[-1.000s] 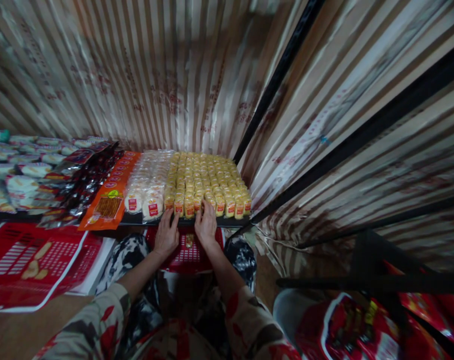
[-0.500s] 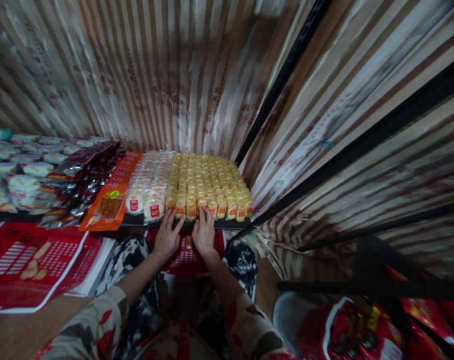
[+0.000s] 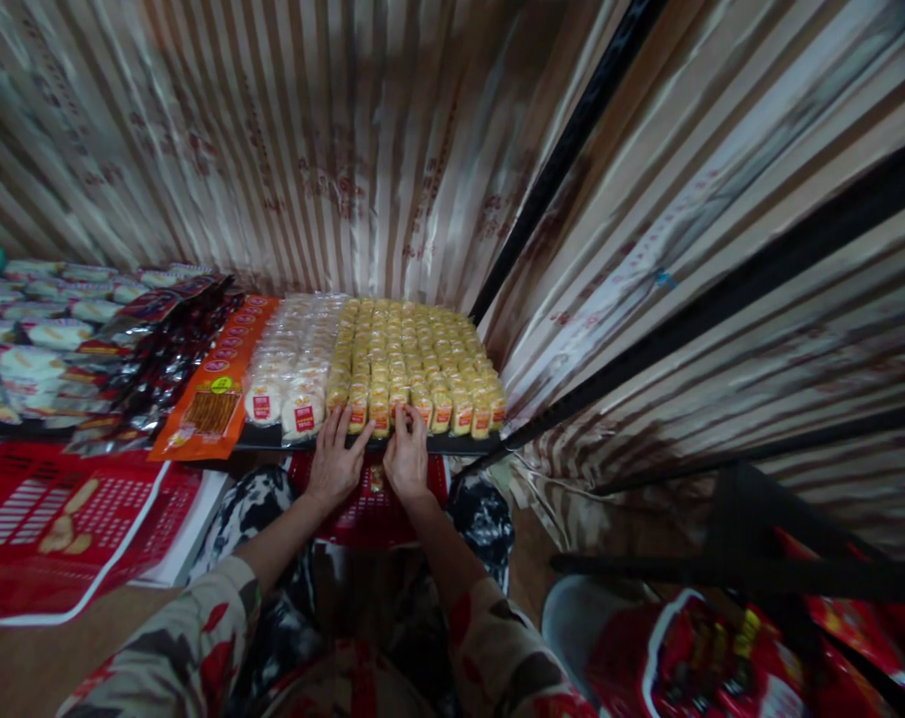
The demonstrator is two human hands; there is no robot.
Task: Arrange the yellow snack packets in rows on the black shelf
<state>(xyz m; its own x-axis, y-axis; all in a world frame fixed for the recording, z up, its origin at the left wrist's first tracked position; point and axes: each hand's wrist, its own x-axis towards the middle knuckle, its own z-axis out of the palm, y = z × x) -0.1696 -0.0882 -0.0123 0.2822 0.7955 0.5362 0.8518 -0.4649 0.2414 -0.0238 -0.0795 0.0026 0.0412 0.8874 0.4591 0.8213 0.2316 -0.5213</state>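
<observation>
Rows of small yellow wrapped snack packets [image 3: 423,344] stand close together on a black shelf [image 3: 452,445]. My left hand [image 3: 336,469] is at the front edge, fingers spread, with the tips touching the left front packets. Beside it, my right hand [image 3: 406,461] has its fingertips against the face of a front packet near the middle of the row. Its fingers are extended and slightly apart. White round wrapped packets [image 3: 301,409] sit in rows just left of the yellow ones.
An orange snack bag [image 3: 205,404], dark glossy packets [image 3: 172,339] and white packets [image 3: 30,369] continue leftward. A red basket [image 3: 367,519] is below the shelf. Black rack bars [image 3: 692,289] slant at right; red bags [image 3: 722,658] lie lower right. Striped sheeting [image 3: 333,150] hangs behind.
The view has shifted slightly. Both hands stay at the front of the yellow packets, with the left fingers moved only a little; the packets look unchanged.
</observation>
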